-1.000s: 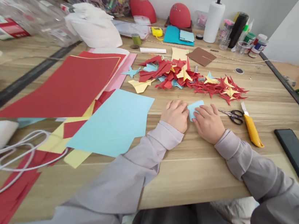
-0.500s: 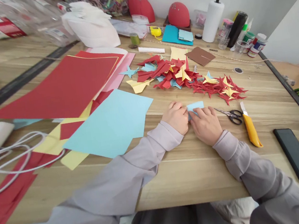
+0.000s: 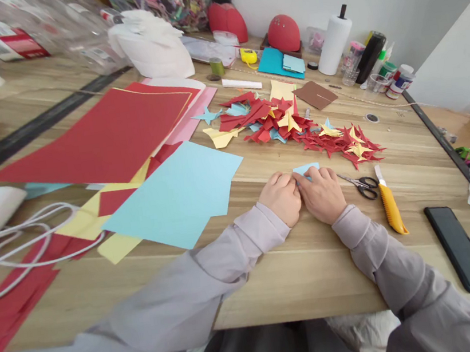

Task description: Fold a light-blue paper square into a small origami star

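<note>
A small piece of light blue paper [image 3: 305, 168] lies on the table, its lower part hidden under my fingers. My left hand [image 3: 280, 199] is closed at the paper's left side, fingers curled over its edge. From the right, my right hand [image 3: 322, 194] presses on the same piece with bent fingers, its fingertips meeting those of my left hand. Just right of that hand are black-handled scissors [image 3: 365, 186] and a yellow-handled utility knife [image 3: 390, 207]. Beyond both hands spreads a heap of red, yellow and blue folded paper stars [image 3: 288, 120].
To the left lie a large light blue sheet [image 3: 177, 201], red sheets [image 3: 100, 136] and a coiled white cable [image 3: 35, 234]. A black phone [image 3: 461, 250] rests near the right front edge. Bottles [image 3: 400, 82] and a paper towel roll [image 3: 334, 44] stand at the back.
My right fingers have slid slightly left and in toward my left hand, covering more of the blue paper. The whole view has shifted a little.
</note>
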### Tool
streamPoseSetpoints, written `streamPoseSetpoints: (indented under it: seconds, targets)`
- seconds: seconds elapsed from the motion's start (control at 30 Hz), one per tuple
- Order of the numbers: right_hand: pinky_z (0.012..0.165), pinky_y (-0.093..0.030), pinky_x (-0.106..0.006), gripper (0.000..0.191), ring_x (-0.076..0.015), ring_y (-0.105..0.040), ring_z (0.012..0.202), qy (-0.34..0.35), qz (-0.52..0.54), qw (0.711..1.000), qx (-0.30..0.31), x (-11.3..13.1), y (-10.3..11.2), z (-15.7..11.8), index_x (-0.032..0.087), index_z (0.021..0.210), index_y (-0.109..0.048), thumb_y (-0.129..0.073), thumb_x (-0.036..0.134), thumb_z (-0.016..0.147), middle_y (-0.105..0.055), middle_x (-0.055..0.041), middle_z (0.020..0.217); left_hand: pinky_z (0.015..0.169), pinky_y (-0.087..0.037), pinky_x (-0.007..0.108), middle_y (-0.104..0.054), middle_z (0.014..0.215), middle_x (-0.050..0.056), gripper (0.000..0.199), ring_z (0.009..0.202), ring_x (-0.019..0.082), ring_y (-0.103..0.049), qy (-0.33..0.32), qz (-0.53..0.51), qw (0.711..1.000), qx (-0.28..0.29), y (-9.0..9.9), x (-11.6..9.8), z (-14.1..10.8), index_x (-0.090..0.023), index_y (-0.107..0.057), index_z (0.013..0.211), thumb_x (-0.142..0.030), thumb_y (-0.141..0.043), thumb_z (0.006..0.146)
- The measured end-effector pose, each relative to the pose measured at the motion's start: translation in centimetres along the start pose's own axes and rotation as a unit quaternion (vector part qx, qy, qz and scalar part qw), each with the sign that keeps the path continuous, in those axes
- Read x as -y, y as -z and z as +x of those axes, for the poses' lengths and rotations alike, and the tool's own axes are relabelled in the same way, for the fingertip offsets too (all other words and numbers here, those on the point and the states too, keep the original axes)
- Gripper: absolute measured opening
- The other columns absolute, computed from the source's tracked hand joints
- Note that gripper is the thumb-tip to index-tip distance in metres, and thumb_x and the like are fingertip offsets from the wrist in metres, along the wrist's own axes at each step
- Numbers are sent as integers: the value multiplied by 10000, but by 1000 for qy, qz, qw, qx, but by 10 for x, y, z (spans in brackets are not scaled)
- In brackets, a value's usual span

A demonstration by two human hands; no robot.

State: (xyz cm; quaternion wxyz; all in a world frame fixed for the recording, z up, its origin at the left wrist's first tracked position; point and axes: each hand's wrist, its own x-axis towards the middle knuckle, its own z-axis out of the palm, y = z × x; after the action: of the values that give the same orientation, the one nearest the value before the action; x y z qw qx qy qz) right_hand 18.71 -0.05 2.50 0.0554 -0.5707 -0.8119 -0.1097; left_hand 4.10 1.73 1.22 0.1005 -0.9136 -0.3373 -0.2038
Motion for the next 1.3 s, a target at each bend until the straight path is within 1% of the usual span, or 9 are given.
streamPoseSetpoints:
  seconds: [0.17, 0.33, 0.57, 0.67, 0.77, 0.87, 1.0, 1.17, 1.3]
  targets:
    - [804, -306, -401, 383, -265, -453, 916, -10, -19, 999, 25, 2, 4, 7, 273, 1288, -523, -371, 316, 940, -554, -113, 1043, 833, -421, 414, -693, 867, 164, 236, 890, 267, -561, -2, -13, 1000, 22, 5, -5, -1, -71, -737, 859, -163, -542, 762]
    - [773, -325, -388, 378, -269, -458, 922, -26, -36, 999, 30, 4, 4, 12, 261, 1283, -528, -383, 311, 937, -552, -122, 1043, 769, -412, 406, -668, 705, 152, 176, 823, 259, -554, -18, -35, 998, 43, 10, -13, -2, -96, -730, 713, -153, -567, 744]
    - [767, -348, -371, 380, -253, -462, 887, -16, -1, 1000, -4, -4, -5, 9, 252, 1273, -547, -402, 346, 935, -563, -111, 1033, 709, -396, 395, -650, 651, 121, 196, 758, 241, -549, 27, -54, 998, -10, 7, -7, -1, -111, -694, 675, -112, -516, 760]
    - [806, -371, -371, 434, -244, -476, 889, 11, 37, 999, -33, -9, -8, 5, 167, 1275, -534, -427, 396, 923, -584, -115, 1019, 703, -404, 394, -657, 687, 99, 182, 757, 239, -545, 87, -70, 993, -49, 4, 8, -1, -136, -676, 698, -116, -508, 763]
    - [828, -398, -384, 492, -252, -503, 909, 30, 56, 996, -69, -12, -11, 0, 111, 1157, -573, -535, 494, 850, -606, -129, 997, 730, -420, 415, -675, 776, 105, 167, 809, 259, -545, 120, -73, 988, -71, -1, 24, -1, -143, -684, 766, -92, -539, 702]
    - [801, -434, -372, 377, -248, -534, 879, 32, 70, 991, -106, -13, -13, -2, 113, 1016, -593, -572, 445, 836, -633, -123, 926, 752, -439, 436, -690, 867, 113, 217, 840, 268, -544, 129, -80, 984, -89, -8, 34, -1, -139, -697, 834, -84, -536, 700]
    - [774, -468, -345, 163, -227, -573, 862, 76, 73, 985, -135, -12, -14, 0, 140, 921, -583, -462, 246, 899, -653, -115, 873, 794, -451, 435, -693, 998, 98, 286, 898, 258, -553, 106, -98, 983, -113, -15, 37, 0, -167, -702, 938, -83, -524, 731]
    - [777, -492, -326, 215, -192, -617, 872, 96, 127, 964, -214, -12, -12, 0, 160, 922, -557, -345, 124, 924, -673, -112, 887, 861, -441, 443, -677, 1091, 94, 230, 999, 255, -547, 60, -130, 981, -128, -20, 39, 0, -195, -709, 970, -187, -579, 781]
    - [895, -458, -386, 188, -198, -606, 995, 117, 151, 940, -282, -13, -4, -3, 156, 978, -536, -384, 90, 890, -677, -129, 989, 829, -445, 402, -712, 998, 69, 197, 927, 212, -575, 20, -125, 973, -191, -20, 40, 1, -206, -717, 838, -218, -522, 861]
